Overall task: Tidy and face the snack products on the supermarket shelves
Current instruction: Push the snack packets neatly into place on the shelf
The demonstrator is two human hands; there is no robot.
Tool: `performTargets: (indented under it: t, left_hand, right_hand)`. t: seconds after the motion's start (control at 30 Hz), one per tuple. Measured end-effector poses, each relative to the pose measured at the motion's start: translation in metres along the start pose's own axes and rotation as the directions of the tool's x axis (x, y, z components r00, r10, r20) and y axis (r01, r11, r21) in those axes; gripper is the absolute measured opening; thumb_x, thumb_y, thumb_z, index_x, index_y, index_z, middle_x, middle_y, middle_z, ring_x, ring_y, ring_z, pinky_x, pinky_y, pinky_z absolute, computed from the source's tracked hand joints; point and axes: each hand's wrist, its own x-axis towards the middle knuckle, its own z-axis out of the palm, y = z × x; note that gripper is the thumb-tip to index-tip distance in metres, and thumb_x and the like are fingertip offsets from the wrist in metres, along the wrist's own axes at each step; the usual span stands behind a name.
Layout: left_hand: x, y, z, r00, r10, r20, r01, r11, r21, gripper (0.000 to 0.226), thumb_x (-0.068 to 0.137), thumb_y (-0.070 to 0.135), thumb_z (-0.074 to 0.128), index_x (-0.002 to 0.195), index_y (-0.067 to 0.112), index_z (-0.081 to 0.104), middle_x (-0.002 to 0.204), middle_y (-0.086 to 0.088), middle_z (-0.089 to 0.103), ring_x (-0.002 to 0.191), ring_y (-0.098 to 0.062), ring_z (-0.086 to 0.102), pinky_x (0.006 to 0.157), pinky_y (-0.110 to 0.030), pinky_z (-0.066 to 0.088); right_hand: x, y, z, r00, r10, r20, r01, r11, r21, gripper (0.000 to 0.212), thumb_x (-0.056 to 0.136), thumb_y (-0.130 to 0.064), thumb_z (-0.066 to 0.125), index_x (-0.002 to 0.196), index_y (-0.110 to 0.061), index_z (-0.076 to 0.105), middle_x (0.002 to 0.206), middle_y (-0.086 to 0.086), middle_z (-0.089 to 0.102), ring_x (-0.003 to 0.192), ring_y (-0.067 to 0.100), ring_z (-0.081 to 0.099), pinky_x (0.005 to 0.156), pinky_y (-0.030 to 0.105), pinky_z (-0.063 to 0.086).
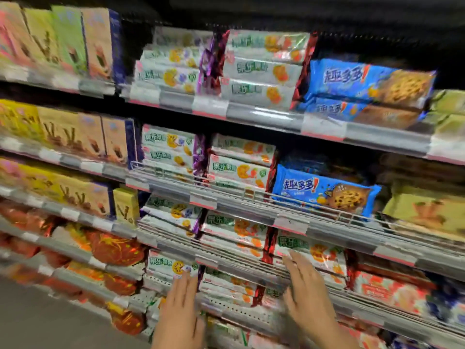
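Snack packs on the lower shelves are sitting slightly askew, so facing looks unfinished; upper rows appear tidy. Both hands, left and right, are reaching in flat-fingered, grasping nothing.

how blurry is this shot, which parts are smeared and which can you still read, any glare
Head view: motion blur smears the left stick-snack boxes and both hands, left hand and right hand; the blue cookie pack stays readable; glare streaks the shelf price rail; the top is dark; wide-angle bending tilts the shelves.
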Motion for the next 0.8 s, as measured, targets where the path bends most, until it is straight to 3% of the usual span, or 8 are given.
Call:
performTargets:
  t: [0.03, 0.07, 0.17, 0.33, 0.5, 0.63, 0.8]
  left_hand:
    - [0.006, -0.006, -0.02, 0.999, -0.013, -0.039, 0.013, 1.0, -0.012, 0.107, 0.064, 0.052, 0.065, 0.157, 0.008, 0.034, 0.161, -0.003, 0.021, 0.136, -0.032, 0.054, 0.086, -0.04, 0.061]
    - [0.012, -0.011, -0.036, 0.999, -0.012, -0.045, 0.01, 0.999, -0.042, 0.103, 0.067, 0.051, 0.066, 0.157, 0.012, 0.034, 0.161, -0.001, 0.023, 0.138, -0.029, 0.052, 0.087, -0.039, 0.06]
    - [0.03, -0.004, -0.078, 0.987, -0.079, -0.143, 0.045, 0.973, -0.227, 0.087, 0.098, 0.043, 0.051, 0.161, 0.027, -0.007, 0.164, 0.014, -0.013, 0.157, -0.017, 0.007, 0.121, -0.037, 0.029]
    - [0.057, 0.006, -0.116, 0.973, -0.11, -0.205, 0.022, 0.922, -0.387, 0.078, 0.099, 0.036, 0.056, 0.162, 0.032, 0.01, 0.165, 0.021, 0.0, 0.155, -0.011, 0.008, 0.122, -0.03, 0.018]
    - [0.088, 0.003, -0.132, 0.965, -0.04, -0.26, -0.012, 0.98, -0.197, 0.076, 0.097, 0.031, 0.061, 0.161, 0.02, 0.023, 0.167, 0.006, 0.016, 0.155, -0.02, 0.016, 0.126, -0.04, 0.019]
    - [0.117, 0.006, -0.136, 0.972, -0.032, -0.233, 0.011, 0.996, -0.092, 0.073, 0.097, 0.031, 0.061, 0.16, 0.018, 0.025, 0.169, 0.0, 0.018, 0.156, -0.023, 0.016, 0.126, -0.044, 0.021]
    - [0.146, 0.016, -0.126, 0.975, -0.084, -0.207, 0.083, 0.996, -0.013, 0.069, 0.097, 0.032, 0.061, 0.158, 0.02, 0.03, 0.17, 0.0, 0.01, 0.157, -0.024, 0.008, 0.126, -0.044, 0.016]
  right_hand:
    - [0.005, -0.003, -0.018, 0.997, -0.027, -0.071, 0.026, 1.0, -0.011, 0.072, 0.073, -0.023, 0.064, 0.142, -0.007, 0.053, 0.149, 0.017, 0.051, 0.136, 0.034, 0.047, 0.112, 0.047, 0.039]
    - [0.011, -0.005, -0.034, 0.991, -0.038, -0.126, 0.033, 0.999, -0.04, 0.07, 0.076, -0.024, 0.059, 0.143, -0.006, 0.052, 0.149, 0.018, 0.05, 0.138, 0.034, 0.043, 0.113, 0.049, 0.033]
    - [0.031, 0.0, -0.066, 0.994, 0.03, -0.101, -0.047, 0.986, -0.162, 0.072, 0.08, -0.035, 0.047, 0.146, -0.008, 0.052, 0.153, 0.015, 0.047, 0.144, 0.035, 0.038, 0.116, 0.054, 0.024]
    - [0.041, 0.015, -0.06, 0.99, 0.138, 0.018, -0.13, 0.965, -0.228, 0.101, 0.06, -0.039, 0.073, 0.153, -0.013, 0.042, 0.16, 0.009, 0.038, 0.147, 0.034, 0.031, 0.112, 0.06, 0.025]
    - [0.048, 0.009, -0.053, 0.987, 0.144, -0.069, -0.154, 0.973, -0.175, 0.089, 0.071, -0.036, 0.061, 0.154, -0.013, 0.042, 0.156, 0.02, 0.042, 0.145, 0.045, 0.035, 0.112, 0.063, 0.036]
    - [0.054, 0.008, -0.048, 0.973, 0.205, -0.107, -0.213, 0.974, -0.075, 0.093, 0.068, -0.033, 0.079, 0.151, -0.008, 0.046, 0.152, 0.018, 0.047, 0.144, 0.042, 0.037, 0.102, 0.062, 0.049]
    - [0.063, 0.012, -0.027, 0.951, 0.213, -0.224, -0.222, 0.975, -0.016, 0.082, 0.076, -0.043, 0.047, 0.148, -0.004, 0.048, 0.153, 0.019, 0.044, 0.144, 0.045, 0.035, 0.096, 0.065, 0.049]
